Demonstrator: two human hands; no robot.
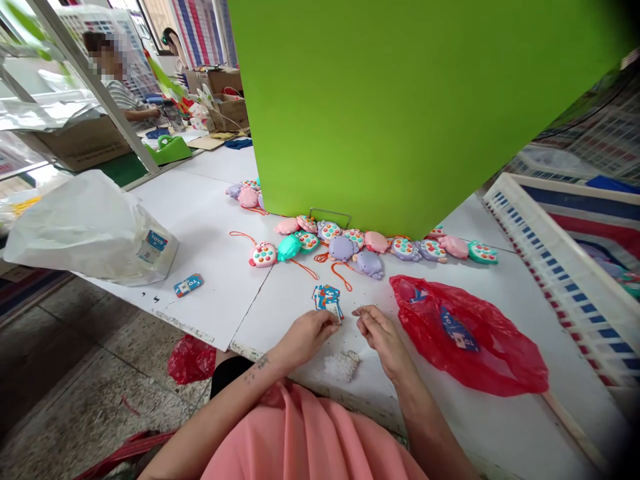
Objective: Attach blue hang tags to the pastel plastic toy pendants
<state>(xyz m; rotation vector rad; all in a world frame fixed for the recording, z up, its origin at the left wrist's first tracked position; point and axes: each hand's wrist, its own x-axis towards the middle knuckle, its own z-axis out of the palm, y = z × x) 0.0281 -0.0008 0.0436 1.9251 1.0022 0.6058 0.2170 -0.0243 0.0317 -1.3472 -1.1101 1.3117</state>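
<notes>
My left hand (316, 331) is closed, its fingertips pinched at the near edge of a small printed card (334, 309). Behind that card lies a loose pile of similar blue, red and white cards (324, 293). To its right, my right hand (381, 335) has its thumb and fingers drawn together in front of me; anything between them is too small to make out. A clump of clear white plastic loops (342, 365) lies on the table below and between my hands. Beyond the cards, colourful animal-shaped toys (343, 248) with dotted buttons and orange cords lie in a row.
A red plastic bag (480, 340) with cards inside lies at the right, beside a white crate (545, 267). A tall green panel (400, 113) rises behind the toys. At the left are a white bag (85, 227) and a card stack (189, 285). Co-workers sit far left.
</notes>
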